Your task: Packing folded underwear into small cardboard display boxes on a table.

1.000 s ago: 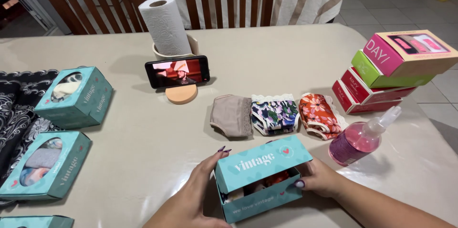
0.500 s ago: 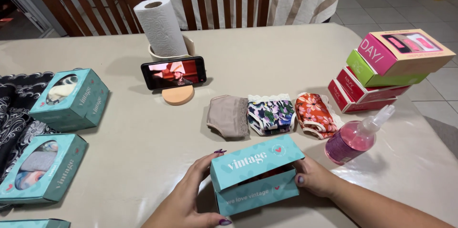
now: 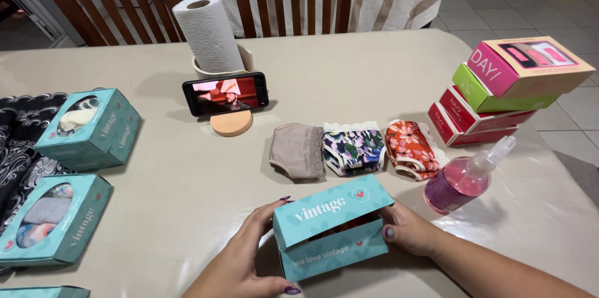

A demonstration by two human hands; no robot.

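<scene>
While both hands clasp the teal box (image 3: 331, 226) — left hand (image 3: 249, 260) cut off, right hand (image 3: 409, 230) half hidden, contents obscured.

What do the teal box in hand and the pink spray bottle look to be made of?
Teal box: looks like thin matte printed cardboard, with crisp folded edges and a hinged flap lid. Both hands grip its ends: left hand, right hand. Pink spray bottle: probably clear glossy plastic, since pink liquid shows through; the nozzle is whitish and translucent.
</scene>
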